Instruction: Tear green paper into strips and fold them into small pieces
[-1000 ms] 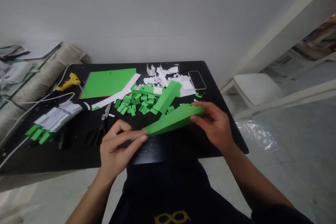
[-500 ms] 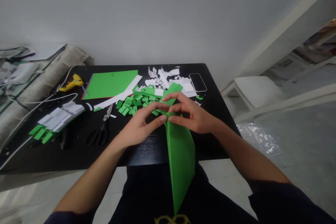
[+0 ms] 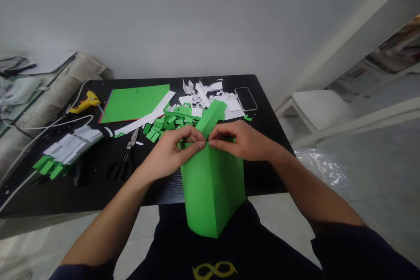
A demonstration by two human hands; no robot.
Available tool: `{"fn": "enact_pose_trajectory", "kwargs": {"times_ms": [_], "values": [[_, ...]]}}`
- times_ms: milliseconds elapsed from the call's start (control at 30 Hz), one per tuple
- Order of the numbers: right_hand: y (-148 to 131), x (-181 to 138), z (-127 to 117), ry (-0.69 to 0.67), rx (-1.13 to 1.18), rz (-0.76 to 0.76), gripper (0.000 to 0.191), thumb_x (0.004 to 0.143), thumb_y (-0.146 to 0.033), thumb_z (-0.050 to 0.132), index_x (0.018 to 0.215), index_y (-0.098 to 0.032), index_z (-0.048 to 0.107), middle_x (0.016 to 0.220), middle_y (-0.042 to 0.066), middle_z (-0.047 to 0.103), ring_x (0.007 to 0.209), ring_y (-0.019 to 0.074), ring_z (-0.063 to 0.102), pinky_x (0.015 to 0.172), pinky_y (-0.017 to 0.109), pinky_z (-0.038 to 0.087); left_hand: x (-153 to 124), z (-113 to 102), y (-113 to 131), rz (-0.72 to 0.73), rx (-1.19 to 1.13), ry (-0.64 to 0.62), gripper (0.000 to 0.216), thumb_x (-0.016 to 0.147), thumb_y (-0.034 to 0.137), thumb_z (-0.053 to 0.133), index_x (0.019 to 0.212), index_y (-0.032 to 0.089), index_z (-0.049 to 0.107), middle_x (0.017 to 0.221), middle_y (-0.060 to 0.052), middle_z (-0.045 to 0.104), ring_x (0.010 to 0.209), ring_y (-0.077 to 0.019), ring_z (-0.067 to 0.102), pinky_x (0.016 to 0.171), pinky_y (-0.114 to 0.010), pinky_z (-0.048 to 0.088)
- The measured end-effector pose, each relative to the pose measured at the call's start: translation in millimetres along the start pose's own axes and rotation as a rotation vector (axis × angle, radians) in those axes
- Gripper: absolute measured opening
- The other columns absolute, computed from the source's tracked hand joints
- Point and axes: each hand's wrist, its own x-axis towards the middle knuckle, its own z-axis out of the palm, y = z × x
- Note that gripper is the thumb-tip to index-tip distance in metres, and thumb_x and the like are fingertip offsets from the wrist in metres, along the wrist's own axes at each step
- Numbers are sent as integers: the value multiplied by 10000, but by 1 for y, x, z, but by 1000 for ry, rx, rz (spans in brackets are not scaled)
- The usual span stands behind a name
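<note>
A green sheet of paper (image 3: 210, 188) with a crease down its middle hangs over the table's front edge toward my lap. My left hand (image 3: 173, 148) pinches its top edge just left of the crease, thumb against forefinger. Right beside it, my right hand (image 3: 244, 140) pinches the same edge on the other side of the crease. The fingertips of both hands nearly meet. Behind them a green paper strip (image 3: 212, 116) lies slantwise, and a heap of small folded green paper pieces (image 3: 160, 127) spreads to the left.
On the black table (image 3: 98, 192) lie scissors (image 3: 126, 157), a yellow glue gun (image 3: 85, 103) with its cord, and a white-and-green paper assembly (image 3: 68, 148). Green sheets (image 3: 138, 100), white scraps (image 3: 205, 92) and a phone (image 3: 246, 99) are at the back. A white stool (image 3: 320, 109) stands right.
The green sheet was folded nearly shut along its crease; now its two halves are spread apart. My hands have moved from the fold's top corner to pinching the edge on either side.
</note>
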Motion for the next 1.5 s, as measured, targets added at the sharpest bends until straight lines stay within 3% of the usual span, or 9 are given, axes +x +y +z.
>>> {"fn": "enact_pose_trajectory", "kwargs": {"times_ms": [633, 1033, 1500], "values": [[7, 0, 4, -6, 32, 43, 136, 948, -289, 728, 891, -177, 779, 768, 9, 755, 672, 126, 615, 641, 269, 467, -1, -2, -3, -6, 115, -101, 198, 987, 364, 653, 905, 218, 760, 843, -34, 761, 759, -184, 668, 632, -298, 456], [8, -2, 13, 100, 129, 95, 160, 918, -320, 753, 865, -173, 785, 802, 43, 788, 733, 175, 695, 651, 293, 511, -4, 11, -11, -27, 32, 29, 190, 974, 355, 663, 905, 193, 733, 841, -32, 740, 745, -174, 654, 619, -282, 444], [11, -1, 14, 114, 179, 136, 201, 903, -358, 785, 875, -159, 789, 800, 42, 784, 724, 165, 690, 632, 274, 498, -5, 14, -13, -70, 62, 56, 237, 989, 379, 645, 887, 177, 716, 831, -23, 723, 729, -154, 611, 637, -279, 436]]}}
